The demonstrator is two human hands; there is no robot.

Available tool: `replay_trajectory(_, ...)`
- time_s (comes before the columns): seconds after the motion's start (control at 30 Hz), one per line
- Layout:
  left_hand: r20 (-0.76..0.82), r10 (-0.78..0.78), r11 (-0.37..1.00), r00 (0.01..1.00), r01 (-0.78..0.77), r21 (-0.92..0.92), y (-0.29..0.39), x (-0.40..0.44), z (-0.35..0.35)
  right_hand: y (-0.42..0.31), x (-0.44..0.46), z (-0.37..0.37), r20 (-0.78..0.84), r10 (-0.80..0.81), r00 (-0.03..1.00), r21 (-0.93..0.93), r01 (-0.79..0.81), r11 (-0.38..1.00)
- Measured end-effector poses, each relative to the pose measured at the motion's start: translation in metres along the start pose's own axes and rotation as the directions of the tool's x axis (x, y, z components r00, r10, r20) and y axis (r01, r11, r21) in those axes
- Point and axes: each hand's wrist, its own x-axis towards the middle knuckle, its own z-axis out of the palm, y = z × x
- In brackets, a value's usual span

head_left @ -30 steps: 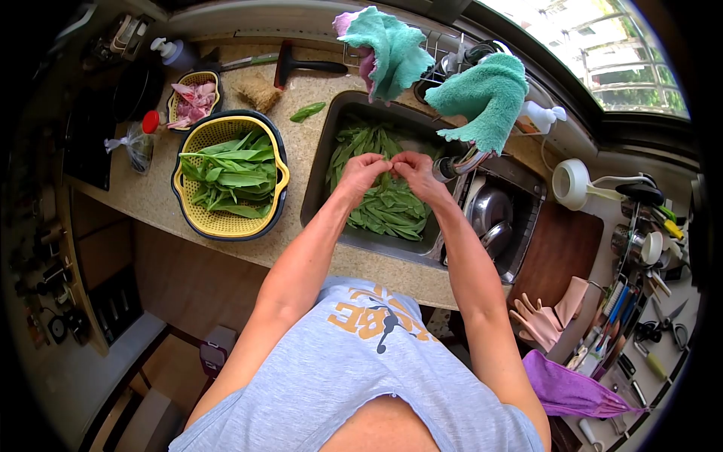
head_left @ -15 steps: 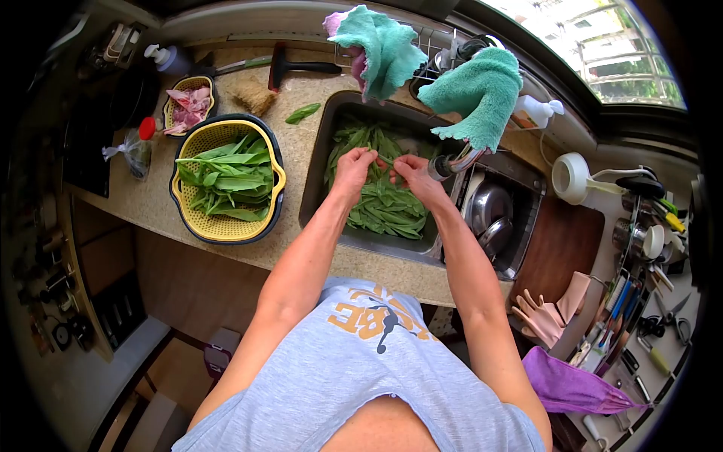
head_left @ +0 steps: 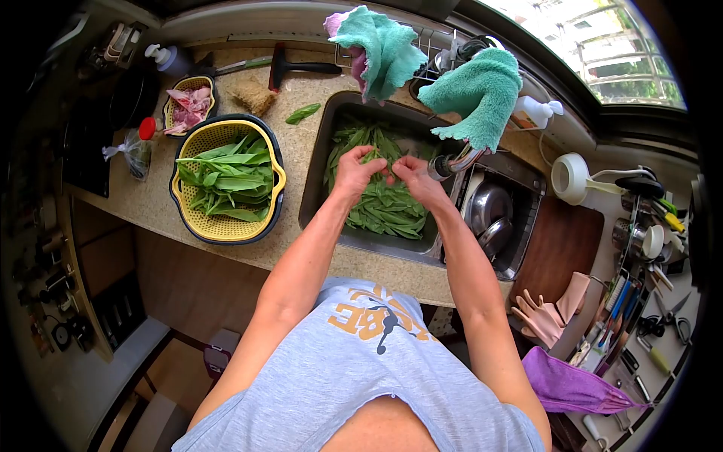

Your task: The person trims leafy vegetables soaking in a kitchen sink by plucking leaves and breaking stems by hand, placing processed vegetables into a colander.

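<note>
Over the sink (head_left: 310,184), my left hand (head_left: 356,172) pinches a green leafy stem, its fingertips pressed together. Close by on the right, my right hand (head_left: 416,179) is closed in a pinch at the same greens; the exact grip is partly hidden by the fingers. Beneath both hands lies a heap of long leafy greens (head_left: 388,209) in the sink. To the left on the counter stands a yellow colander (head_left: 190,215) in a dark basin, with more leafy greens (head_left: 235,177) inside. One loose leaf (head_left: 303,114) rests beside the sink.
A faucet (head_left: 444,166) with a teal cloth (head_left: 482,94) over it reaches in from the right. Metal pots (head_left: 491,205) sit in the side basin. A small basket of raw meat (head_left: 190,105), a scrub brush (head_left: 254,95) and a squeegee (head_left: 309,67) lie at the back left.
My fingers have shifted slightly, the left hand's fingertips dipping lower and to the right toward the right hand. Everything on the counter stays the same.
</note>
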Motion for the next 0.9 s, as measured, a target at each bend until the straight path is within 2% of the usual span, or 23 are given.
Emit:
replay_trajectory(0.13, 0.017, -0.035, 0.999, 0.999, 0.035, -0.006, -0.002, 0.000, -0.001, 0.009, 0.002, -0.002, -0.011, 0.001, 1.000, 0.078, 0.000, 0.997)
replay_trajectory(0.2, 0.034, -0.048, 0.999, 0.998, 0.049, -0.010, 0.001, -0.002, -0.001, 0.000, -0.003, -0.004, -0.028, 0.049, 0.998, -0.055, -0.050, 0.997)
replay_trajectory(0.23, 0.053, -0.062, 0.998, 0.997, 0.064, -0.021, 0.002, -0.003, -0.001, -0.006, -0.006, -0.002, -0.028, 0.049, 0.998, -0.055, -0.050, 0.997)
replay_trajectory(0.3, 0.070, -0.077, 0.996, 0.995, 0.079, -0.031, 0.001, -0.003, -0.001, -0.015, -0.010, 0.006, -0.018, -0.043, 0.999, 0.105, 0.045, 0.993)
replay_trajectory(0.43, 0.030, -0.064, 0.998, 0.997, 0.063, 0.027, -0.003, -0.002, 0.000, 0.001, -0.003, 0.004, -0.012, -0.099, 0.995, 0.132, 0.100, 0.986)
replay_trajectory(0.5, 0.019, -0.049, 0.997, 0.999, 0.048, 0.061, 0.002, -0.004, 0.003, 0.000, -0.002, 0.001, -0.038, 0.028, 0.999, 0.069, -0.025, 0.997)
replay_trajectory(0.63, 0.067, -0.050, 0.997, 0.997, 0.046, 0.059, 0.008, -0.008, 0.007, -0.001, -0.005, -0.002, -0.061, -0.057, 0.997, 0.081, 0.062, 0.995)
replay_trajectory(0.7, 0.078, -0.050, 0.998, 0.996, 0.046, 0.046, 0.006, -0.006, 0.005, 0.006, -0.002, -0.009, 0.028, 0.054, 0.998, 0.157, -0.057, 0.986)
replay_trajectory(0.9, 0.096, -0.091, 0.993, 0.991, 0.083, 0.084, 0.011, -0.008, 0.005, 0.000, 0.000, -0.007, -0.040, 0.136, 0.990, 0.261, -0.121, 0.958)
